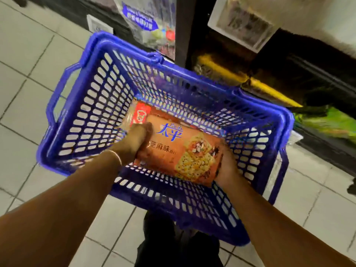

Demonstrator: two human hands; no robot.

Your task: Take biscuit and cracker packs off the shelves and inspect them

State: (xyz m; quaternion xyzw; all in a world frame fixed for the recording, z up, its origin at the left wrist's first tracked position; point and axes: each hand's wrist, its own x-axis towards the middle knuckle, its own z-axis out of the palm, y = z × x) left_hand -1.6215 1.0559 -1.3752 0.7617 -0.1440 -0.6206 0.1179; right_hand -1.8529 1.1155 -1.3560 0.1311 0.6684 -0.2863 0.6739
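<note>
An orange cracker pack (183, 149) with blue lettering and a picture of crackers sits low inside a blue plastic shopping basket (81, 105). My left hand (133, 141) grips the pack's left side, thumb over its top face. My right hand (227, 166) holds the pack's right end from underneath, fingers curled round its edge. Under the pack lies a second pack with a red label (139, 112), partly hidden.
The basket stands on a pale tiled floor (25, 74). Dark shelves (289, 78) with yellow price strips and green packs (331, 122) run along the upper right. A clear bag with a blue label (146, 22) hangs above the basket. My dark shoes (173, 243) are below.
</note>
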